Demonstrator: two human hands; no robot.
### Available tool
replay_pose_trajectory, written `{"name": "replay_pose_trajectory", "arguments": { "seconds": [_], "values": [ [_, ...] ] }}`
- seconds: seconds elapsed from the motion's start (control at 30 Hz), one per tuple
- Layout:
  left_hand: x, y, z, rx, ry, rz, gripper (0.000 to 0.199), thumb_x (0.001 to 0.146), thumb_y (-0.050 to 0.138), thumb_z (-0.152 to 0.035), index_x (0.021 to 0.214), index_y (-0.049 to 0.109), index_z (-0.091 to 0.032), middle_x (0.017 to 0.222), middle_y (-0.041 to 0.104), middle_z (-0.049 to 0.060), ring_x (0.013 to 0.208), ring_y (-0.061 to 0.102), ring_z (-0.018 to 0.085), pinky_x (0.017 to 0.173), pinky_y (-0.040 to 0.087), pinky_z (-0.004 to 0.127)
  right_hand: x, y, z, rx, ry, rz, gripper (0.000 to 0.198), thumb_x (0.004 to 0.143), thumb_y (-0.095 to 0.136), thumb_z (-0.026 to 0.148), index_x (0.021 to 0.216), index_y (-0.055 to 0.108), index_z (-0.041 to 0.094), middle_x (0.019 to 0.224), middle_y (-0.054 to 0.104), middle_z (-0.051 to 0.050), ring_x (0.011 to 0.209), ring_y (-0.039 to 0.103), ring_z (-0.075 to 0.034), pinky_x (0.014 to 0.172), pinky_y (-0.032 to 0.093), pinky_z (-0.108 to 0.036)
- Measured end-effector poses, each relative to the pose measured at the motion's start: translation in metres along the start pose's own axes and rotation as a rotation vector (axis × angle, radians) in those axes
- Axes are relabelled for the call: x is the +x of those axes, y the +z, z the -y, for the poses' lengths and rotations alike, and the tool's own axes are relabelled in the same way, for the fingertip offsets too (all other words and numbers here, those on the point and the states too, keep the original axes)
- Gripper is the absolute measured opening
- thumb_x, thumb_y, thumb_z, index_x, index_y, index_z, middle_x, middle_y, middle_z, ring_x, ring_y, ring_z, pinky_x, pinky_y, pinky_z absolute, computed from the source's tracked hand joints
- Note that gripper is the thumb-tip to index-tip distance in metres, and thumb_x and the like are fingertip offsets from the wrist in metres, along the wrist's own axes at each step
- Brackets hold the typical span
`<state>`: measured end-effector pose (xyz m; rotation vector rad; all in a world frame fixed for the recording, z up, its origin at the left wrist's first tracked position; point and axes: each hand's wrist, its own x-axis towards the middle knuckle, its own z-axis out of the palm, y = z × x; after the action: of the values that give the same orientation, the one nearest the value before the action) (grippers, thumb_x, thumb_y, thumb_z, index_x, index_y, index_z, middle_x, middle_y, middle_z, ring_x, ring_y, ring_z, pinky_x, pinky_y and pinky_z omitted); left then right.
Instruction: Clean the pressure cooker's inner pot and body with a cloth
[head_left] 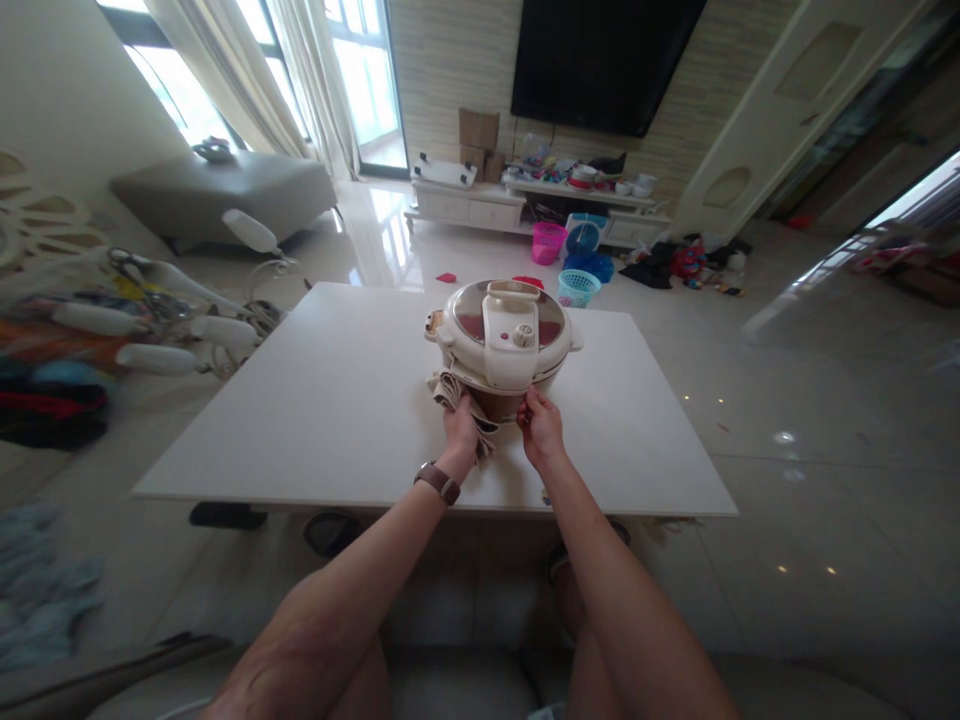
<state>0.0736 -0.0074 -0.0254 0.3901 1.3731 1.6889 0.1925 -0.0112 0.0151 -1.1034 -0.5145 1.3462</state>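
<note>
A cream electric pressure cooker (511, 368) with a shiny lid, a top handle and a round knob stands on the white table (330, 400). My left hand (461, 425), with a brown watch on the wrist, is closed on a bunched beige cloth (448, 388) against the cooker's lower left front. At the lower right front, my right hand (540, 425) has its fingers pinched together close to the cooker's body. Whether something thin is between those fingers is too small to tell.
Beyond the table, a pink basket (549, 243) and a light blue basket (578, 287) stand on the tiled floor. A low white cabinet (469, 208) runs along the wall under a television (604, 60). White lamp arms (225, 330) stick out near the table's left edge.
</note>
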Motion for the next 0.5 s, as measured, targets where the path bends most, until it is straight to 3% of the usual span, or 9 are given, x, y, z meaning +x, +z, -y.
{"name": "replay_pose_trajectory", "arguments": {
  "seconds": [0.5],
  "values": [
    [-0.0022,-0.0003,-0.0020,0.013,0.003,0.005,0.035,0.091,0.066,-0.028,0.123,0.074,-0.015,0.129,0.077,0.012,0.129,0.068,0.029,0.116,0.051,0.046,0.0004,0.0001,0.0011,-0.042,-0.009,0.010,0.050,0.068,0.093,0.059,0.068,0.059,0.022,0.056,0.055,0.007,0.051,0.045,-0.007,0.047,0.034,-0.020]
  ]
}}
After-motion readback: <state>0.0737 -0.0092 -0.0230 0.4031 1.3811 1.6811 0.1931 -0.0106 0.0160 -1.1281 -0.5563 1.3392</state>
